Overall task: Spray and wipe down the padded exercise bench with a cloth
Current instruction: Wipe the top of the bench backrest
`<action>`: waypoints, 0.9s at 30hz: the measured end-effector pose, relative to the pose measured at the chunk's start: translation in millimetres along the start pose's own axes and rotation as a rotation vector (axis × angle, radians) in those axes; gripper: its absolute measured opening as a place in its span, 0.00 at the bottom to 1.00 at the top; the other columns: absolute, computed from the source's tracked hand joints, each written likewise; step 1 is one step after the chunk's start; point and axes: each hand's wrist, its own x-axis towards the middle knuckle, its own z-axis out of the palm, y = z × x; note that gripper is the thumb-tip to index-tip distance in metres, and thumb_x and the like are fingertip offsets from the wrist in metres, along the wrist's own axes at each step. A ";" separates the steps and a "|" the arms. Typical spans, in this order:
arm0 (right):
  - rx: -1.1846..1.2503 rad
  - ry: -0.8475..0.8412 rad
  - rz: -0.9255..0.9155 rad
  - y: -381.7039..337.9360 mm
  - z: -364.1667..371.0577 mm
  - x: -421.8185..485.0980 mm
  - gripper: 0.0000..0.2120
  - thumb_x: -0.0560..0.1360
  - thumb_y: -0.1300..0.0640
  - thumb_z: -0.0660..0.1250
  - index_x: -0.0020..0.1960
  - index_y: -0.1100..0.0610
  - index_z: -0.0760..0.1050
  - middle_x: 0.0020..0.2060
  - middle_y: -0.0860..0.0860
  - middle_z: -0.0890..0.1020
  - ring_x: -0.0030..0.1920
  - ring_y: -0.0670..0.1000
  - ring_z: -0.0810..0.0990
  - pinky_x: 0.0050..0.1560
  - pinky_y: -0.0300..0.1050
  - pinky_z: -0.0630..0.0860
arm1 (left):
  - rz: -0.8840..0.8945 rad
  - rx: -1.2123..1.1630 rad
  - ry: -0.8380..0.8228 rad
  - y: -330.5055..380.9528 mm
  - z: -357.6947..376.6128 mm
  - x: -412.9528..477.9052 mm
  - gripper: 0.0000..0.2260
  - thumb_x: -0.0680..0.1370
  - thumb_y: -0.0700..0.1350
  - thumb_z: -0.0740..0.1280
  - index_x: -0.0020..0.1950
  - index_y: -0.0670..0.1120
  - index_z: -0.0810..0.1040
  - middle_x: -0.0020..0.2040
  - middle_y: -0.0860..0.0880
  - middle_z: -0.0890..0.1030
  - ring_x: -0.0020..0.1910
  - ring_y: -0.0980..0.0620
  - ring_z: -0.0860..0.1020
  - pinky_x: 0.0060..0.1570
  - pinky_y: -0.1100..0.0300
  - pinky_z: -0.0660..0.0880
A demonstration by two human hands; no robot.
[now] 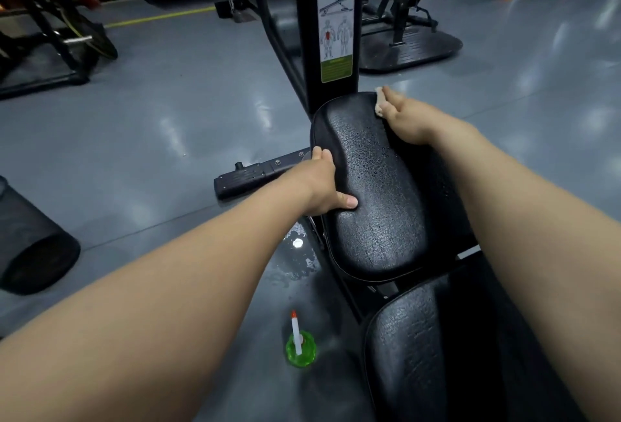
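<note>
While the left grip [323,186] clasps the black padded surface [379,213], the right grip [405,119] clutches a beige cloth [379,102]; the white diagram sticker [336,18] is illegible.

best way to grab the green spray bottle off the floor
Probably the neck under the white sprayer head, reaching down from above and the left: the bottle stands upright on the floor, with the bench close on its right.
</note>
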 end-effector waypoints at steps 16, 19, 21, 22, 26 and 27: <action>-0.052 0.004 -0.011 -9.9 -6.0 -9.3 0.27 0.87 0.49 0.51 0.84 0.51 0.50 0.82 0.50 0.54 0.81 0.53 0.55 0.78 0.44 0.51 | 0.004 -0.012 -0.037 -5.5 3.8 0.7 0.49 0.79 0.61 0.67 0.82 0.41 0.38 0.83 0.43 0.38 0.82 0.44 0.47 0.80 0.50 0.50; -0.041 0.035 0.011 -18.8 -2.8 2.1 0.26 0.87 0.50 0.51 0.83 0.54 0.52 0.82 0.53 0.57 0.80 0.56 0.58 0.77 0.44 0.54 | -0.006 -0.008 -0.034 -4.0 3.8 0.0 0.49 0.79 0.61 0.68 0.82 0.40 0.38 0.83 0.43 0.38 0.83 0.44 0.46 0.80 0.51 0.50; -0.106 0.055 -0.064 -23.6 6.7 -5.8 0.26 0.87 0.51 0.51 0.83 0.54 0.53 0.82 0.53 0.57 0.80 0.59 0.59 0.76 0.49 0.57 | -0.009 -0.002 -0.032 -2.3 2.7 -0.7 0.49 0.79 0.61 0.67 0.82 0.40 0.38 0.83 0.43 0.38 0.83 0.44 0.46 0.80 0.51 0.49; -0.134 0.063 -0.137 -24.9 13.5 -13.3 0.26 0.86 0.52 0.52 0.83 0.53 0.54 0.82 0.53 0.57 0.80 0.60 0.58 0.77 0.52 0.57 | -0.009 0.000 -0.029 -2.1 2.4 -0.6 0.49 0.79 0.61 0.67 0.82 0.40 0.38 0.83 0.43 0.38 0.83 0.44 0.46 0.80 0.52 0.49; -0.175 0.059 -0.355 -13.1 19.1 -32.9 0.25 0.86 0.51 0.53 0.83 0.51 0.55 0.82 0.49 0.57 0.82 0.54 0.51 0.79 0.47 0.48 | -0.005 -0.024 -0.036 -4.5 4.8 1.1 0.48 0.80 0.61 0.66 0.82 0.41 0.37 0.83 0.44 0.37 0.82 0.44 0.45 0.79 0.53 0.48; -0.175 0.051 -0.341 -9.5 15.5 -28.4 0.25 0.87 0.50 0.52 0.83 0.50 0.54 0.82 0.48 0.56 0.82 0.53 0.50 0.79 0.46 0.48 | -0.004 -0.022 -0.037 -5.2 6.1 1.1 0.48 0.80 0.61 0.66 0.82 0.42 0.37 0.83 0.45 0.36 0.82 0.44 0.46 0.80 0.53 0.48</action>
